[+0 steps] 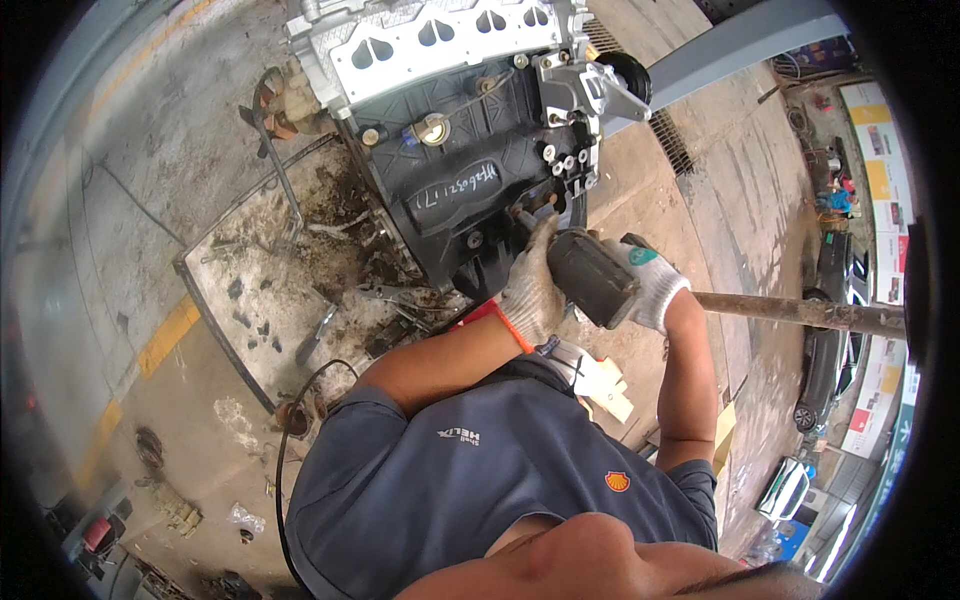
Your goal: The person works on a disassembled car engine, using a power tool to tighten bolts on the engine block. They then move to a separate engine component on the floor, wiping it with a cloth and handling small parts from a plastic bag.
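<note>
A black engine block [440, 185] with a silver cylinder head [440, 45] stands in front of me. Against its lower right side is a dark grey cylindrical part [593, 278], which looks like a starter motor. My left hand [532, 285], in a white knit glove with an orange cuff, grips the cylinder's left side, fingers pointing up toward the block. From the right, my gloved right hand [655, 282] wraps around the same part; most of its fingers are hidden behind it. A small brownish fitting [545, 205] shows just above the left fingertips.
An oily metal tray [225, 345] with loose tools lies on the floor at left. A long rusty pole [800, 311] runs out rightward. A grey post [745, 60] rises at upper right, near a floor grate [670, 143]. A car [830, 350] stands far right.
</note>
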`<state>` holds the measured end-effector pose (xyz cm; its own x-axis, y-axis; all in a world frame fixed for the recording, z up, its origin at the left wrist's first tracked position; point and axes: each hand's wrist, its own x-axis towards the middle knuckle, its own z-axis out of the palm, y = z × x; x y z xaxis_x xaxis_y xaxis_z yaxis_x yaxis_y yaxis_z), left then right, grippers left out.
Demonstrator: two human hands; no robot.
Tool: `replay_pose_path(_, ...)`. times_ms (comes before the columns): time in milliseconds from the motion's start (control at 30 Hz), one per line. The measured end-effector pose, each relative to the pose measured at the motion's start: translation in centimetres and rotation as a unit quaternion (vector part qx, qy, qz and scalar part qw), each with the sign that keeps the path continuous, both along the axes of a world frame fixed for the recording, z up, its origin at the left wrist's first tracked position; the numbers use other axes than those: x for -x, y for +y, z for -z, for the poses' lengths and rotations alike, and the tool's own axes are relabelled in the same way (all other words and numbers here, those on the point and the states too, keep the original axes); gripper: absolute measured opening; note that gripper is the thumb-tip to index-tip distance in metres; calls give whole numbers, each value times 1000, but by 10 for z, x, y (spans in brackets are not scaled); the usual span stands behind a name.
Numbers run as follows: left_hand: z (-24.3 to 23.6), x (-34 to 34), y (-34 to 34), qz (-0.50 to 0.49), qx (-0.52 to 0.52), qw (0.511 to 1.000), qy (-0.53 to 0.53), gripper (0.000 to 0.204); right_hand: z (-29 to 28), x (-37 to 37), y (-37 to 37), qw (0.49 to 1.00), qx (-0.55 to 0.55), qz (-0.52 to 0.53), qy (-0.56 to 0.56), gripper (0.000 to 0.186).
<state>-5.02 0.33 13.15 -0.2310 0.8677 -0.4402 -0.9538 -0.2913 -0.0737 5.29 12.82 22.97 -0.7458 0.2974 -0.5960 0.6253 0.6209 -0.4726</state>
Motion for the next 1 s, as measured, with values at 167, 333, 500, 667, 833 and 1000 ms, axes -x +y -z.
replay_pose_path(167,-12,-37,-18,87,57,910,402,52,1,-76,-14,980,85,67,169,59)
replay_pose_path(333,35,-68,-15,169,29,618,767,46,78,-162,-11,963,65,74,250,45)
replay_pose_path(500,-1,-41,-50,-14,-100,453,886,20,130,-210,-18,938,-11,204,279,33)
replay_pose_path(667,41,-53,-62,-110,142,479,859,20,232,-285,7,909,-307,27,280,61)
replay_pose_path(833,60,-91,-35,-186,400,373,816,70,402,-430,-26,880,-408,-43,239,67)
replay_pose_path(1000,70,-148,-1,-217,382,558,704,87,483,-517,-87,988,-102,113,-35,65)
